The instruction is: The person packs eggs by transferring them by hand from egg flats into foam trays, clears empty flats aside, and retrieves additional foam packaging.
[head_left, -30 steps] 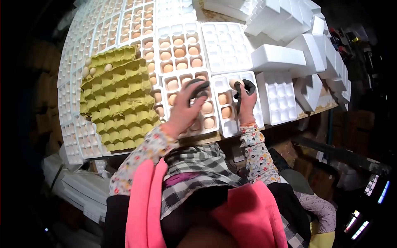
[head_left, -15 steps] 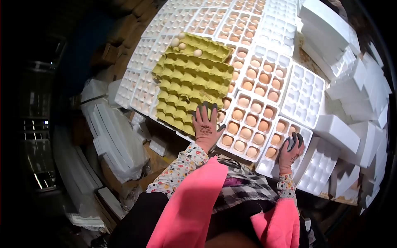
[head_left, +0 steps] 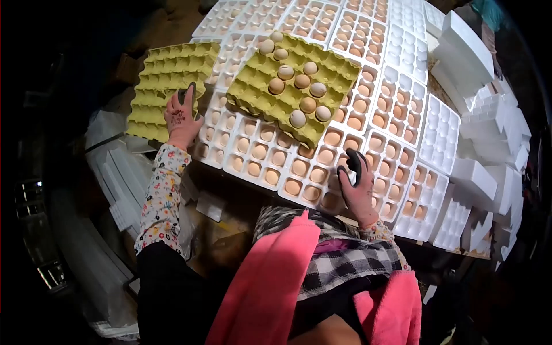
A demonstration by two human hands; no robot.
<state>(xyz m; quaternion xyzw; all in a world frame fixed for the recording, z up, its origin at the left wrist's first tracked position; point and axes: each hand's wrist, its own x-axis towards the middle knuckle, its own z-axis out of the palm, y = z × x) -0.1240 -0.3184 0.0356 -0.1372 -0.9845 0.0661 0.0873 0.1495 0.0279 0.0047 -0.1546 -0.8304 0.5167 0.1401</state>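
My left hand (head_left: 183, 118), in a pink glove with dark fingertips, grips the right side of a bare yellow egg tray (head_left: 167, 75). That tray hangs tilted off the left side of the table. Another yellow egg tray (head_left: 247, 86) lies across the white foam trays, with several eggs (head_left: 302, 81) scattered in its cups. My right hand (head_left: 357, 187), gloved the same way, hovers above a white foam egg tray (head_left: 339, 135) filled with brown eggs (head_left: 326, 156). Its fingers are curved, with thumb and forefinger apart and nothing visible between them.
Rows of white foam trays cover the table, many with eggs. At the right, one foam tray (head_left: 440, 135) has bare cups. Stacked white foam pieces (head_left: 466, 57) line the right edge. Wrapped foam stacks (head_left: 118, 172) stand on the left, below the table. Part of another person (head_left: 489, 14) shows at top right.
My left hand has carried the upper yellow tray leftward off the other one, uncovering several eggs. My right hand has shifted left from the rightmost egg-holding foam tray.
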